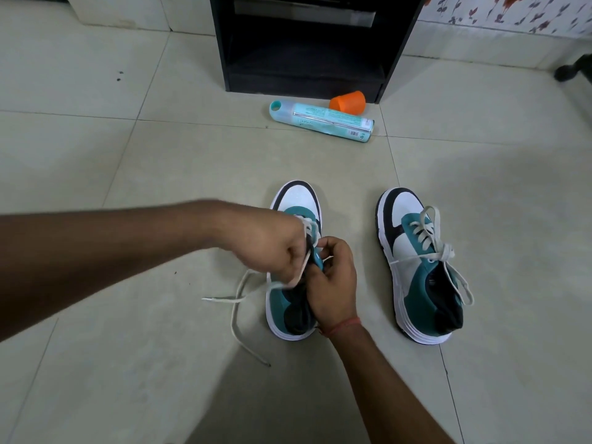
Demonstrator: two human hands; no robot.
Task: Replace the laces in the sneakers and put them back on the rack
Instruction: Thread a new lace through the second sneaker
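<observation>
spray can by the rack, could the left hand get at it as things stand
Probably not right away: the left hand is pinching the lace on the near sneaker. The spray can lies on open floor beyond, nothing blocking it.

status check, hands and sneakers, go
Both hands on left sneaker: left hand pinches lace, right hand grips tongue. Right sneaker laced, tied. Spray can lying before rack.

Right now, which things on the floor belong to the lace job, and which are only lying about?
Belonging to the job:
- left sneaker, worked on by the left hand and right hand
- its loose lace, trailing on the floor
- right sneaker, laced and tied
- black rack behind

Only lying about:
- teal spray can, lying on its side
- orange cap
</observation>
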